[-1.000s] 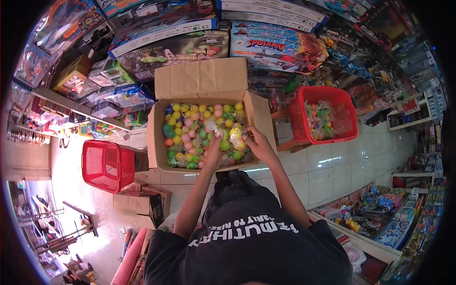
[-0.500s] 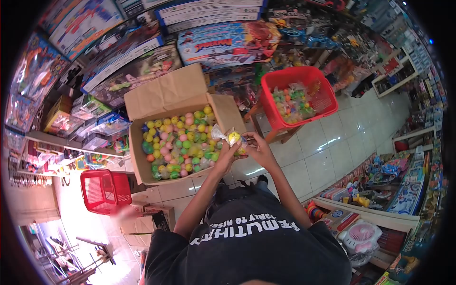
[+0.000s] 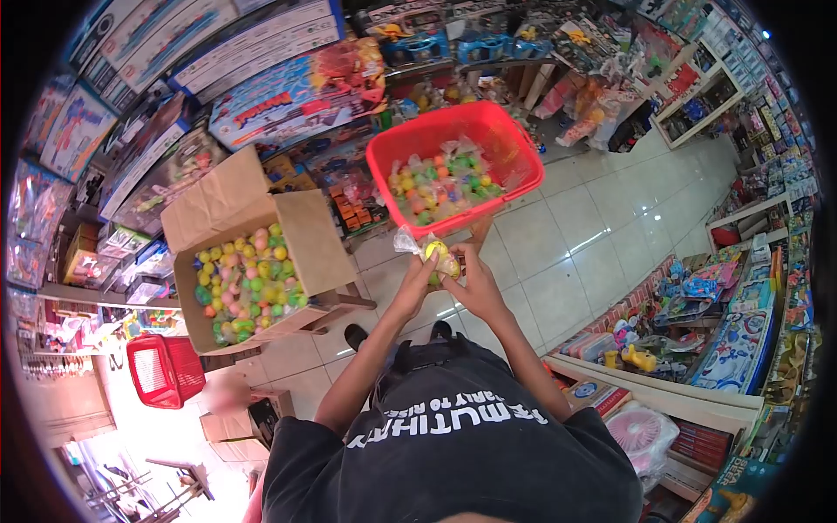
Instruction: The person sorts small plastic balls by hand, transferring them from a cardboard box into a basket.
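Note:
Both my hands meet in front of me around a clear plastic bag with yellow and green balls. My left hand grips its left side, with crumpled plastic sticking out above the fingers. On the right side, my right hand pinches the bag. Just beyond my hands stands a red basket holding several bagged colored balls. To the left, an open cardboard box holds many yellow, pink, green and orange balls.
Another red basket stands at the lower left near small cartons. Toy shelves line the far side. A low toy display and a bagged pink fan are on the right. Tiled floor runs between.
The view has turned and moved right, so the cardboard box now sits further left and the red basket is closer, just beyond my hands. Both hands still hold the bag.

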A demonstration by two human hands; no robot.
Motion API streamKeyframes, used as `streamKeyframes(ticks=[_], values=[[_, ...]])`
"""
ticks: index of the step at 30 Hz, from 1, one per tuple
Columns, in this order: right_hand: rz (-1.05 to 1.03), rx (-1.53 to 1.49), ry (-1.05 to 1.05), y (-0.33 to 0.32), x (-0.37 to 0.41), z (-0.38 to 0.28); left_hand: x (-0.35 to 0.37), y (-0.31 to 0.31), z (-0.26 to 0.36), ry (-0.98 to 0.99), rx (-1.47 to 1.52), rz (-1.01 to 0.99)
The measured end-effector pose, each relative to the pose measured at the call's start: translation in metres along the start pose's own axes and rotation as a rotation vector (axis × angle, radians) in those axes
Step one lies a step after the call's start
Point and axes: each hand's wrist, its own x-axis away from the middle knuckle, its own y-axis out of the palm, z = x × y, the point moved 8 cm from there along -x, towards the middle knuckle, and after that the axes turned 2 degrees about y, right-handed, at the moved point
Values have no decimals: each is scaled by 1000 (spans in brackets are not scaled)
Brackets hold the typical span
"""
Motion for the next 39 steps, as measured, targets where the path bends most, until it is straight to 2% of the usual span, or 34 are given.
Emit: streamKeyframes(ticks=[2, 4, 9, 11, 14, 16, 17, 19, 22, 24, 25, 26, 28, 30, 34, 36, 37, 39], values=[[62, 34, -33, -27, 1, 7, -10, 22, -9, -19, -2, -41], [96, -64, -10, -49, 4, 15, -21, 33, -19, -23, -42, -69], [55, -146, 100, -74, -1, 53, -44, 62, -15, -36, -142, -110], [39, -173, 135, -80, -7, 60, -54, 67, -10, -29, -81, -56], [117, -141, 109, -96, -23, 62, -81, 59, -20, -21, -134, -15], [263, 151, -99, -115, -35, 50, -96, 66, -12, 8, -179, 21], [265, 154, -95, -121, -43, 52, -105, 67, -9, 20, -215, 23], [131, 114, 5, -126, -66, 59, -126, 67, -2, 28, -250, 21], [144, 45, 86, -138, -101, 69, -160, 71, 11, 66, -285, 16], [150, 67, 28, -145, -126, 78, -183, 73, 25, 159, -297, 40], [159, 77, -34, -146, -139, 81, -193, 73, 27, 118, -297, 17], [148, 75, -32, -146, -153, 90, -204, 68, 30, 115, -293, 27], [6, 153, -26, -141, -178, 110, -228, 58, 17, -16, -193, 25], [-14, 131, 31, -143, -198, 129, -253, 40, 1, -39, -169, 29], [-43, 233, 91, -144, -236, 169, -289, -1, -22, -113, -149, 151], [-13, 475, 151, -141, -250, 196, -300, -18, -30, -192, -204, 239], [-16, 474, 155, -139, -257, 201, -305, -22, -33, -197, -202, 241], [-131, 592, 259, -125, -265, 217, -311, -27, -43, -253, -237, 231]])
